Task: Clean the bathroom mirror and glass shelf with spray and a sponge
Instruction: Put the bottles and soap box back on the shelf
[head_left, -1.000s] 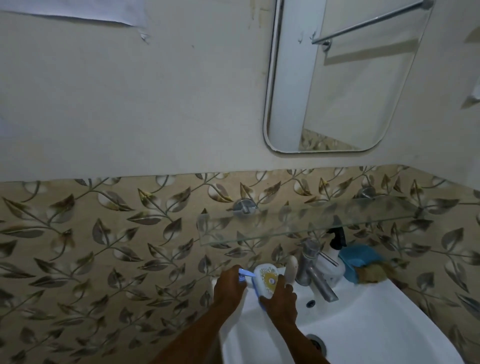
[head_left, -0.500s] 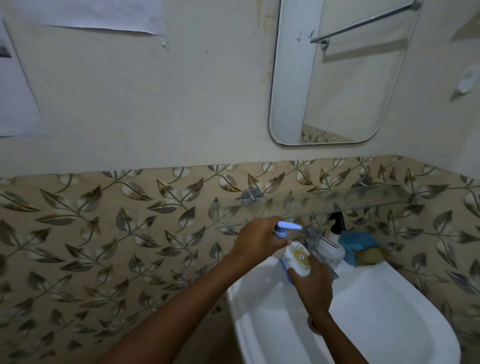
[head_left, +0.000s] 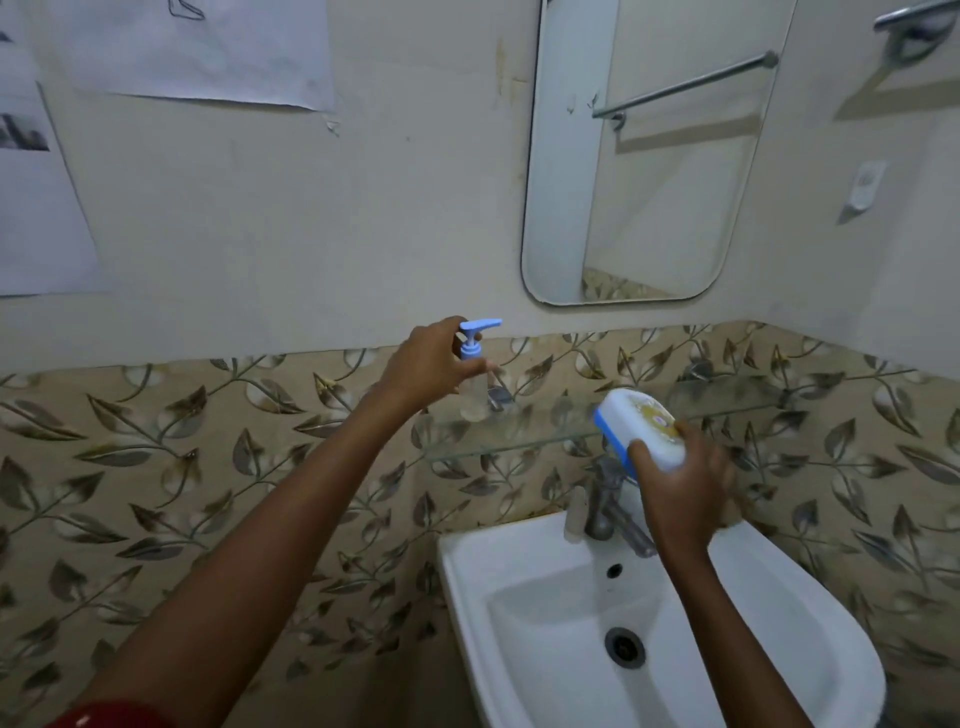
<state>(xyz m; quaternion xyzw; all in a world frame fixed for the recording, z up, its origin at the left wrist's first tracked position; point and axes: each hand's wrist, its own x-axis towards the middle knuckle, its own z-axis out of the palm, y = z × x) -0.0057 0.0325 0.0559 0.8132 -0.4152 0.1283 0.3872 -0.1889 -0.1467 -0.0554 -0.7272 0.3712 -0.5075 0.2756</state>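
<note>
Both of your hands had climbed out of the sink (head_left: 462, 571) since the earlier frame. Your left hand (head_left: 428, 366) carried the pump bottle (head_left: 475, 395) up and leftward to the left end of the glass shelf (head_left: 519, 431). Your right hand (head_left: 680, 488) brought the sponge (head_left: 641, 423) up from beside the tap (head_left: 602, 499) to the shelf's front edge. Left fingers and thumb were wrapped round the clear bottle just below its blue pump head, nozzle pointing right. Whether its base sat on the glass or hung just above it could not be told. Your right hand gripped the sponge from below, white face up, blue-edged end toward the shelf; touching the edge or just short of it was unclear. Risks noted: the bottle was at the very left end of the shelf, so letting go there, or a sideways nudge, could send it over the end. A hard knock from the sponge hand could jar the glass on its brackets. A downward slip would likely land your right wrist on the tap directly beneath. Room noted: the mirror (head_left: 639, 156) hung above the shelf's right part with bare wall between, open to an upward reach. Rightward the side wall closed in, leftward lay only tiled wall, and the open sink was below.
</note>
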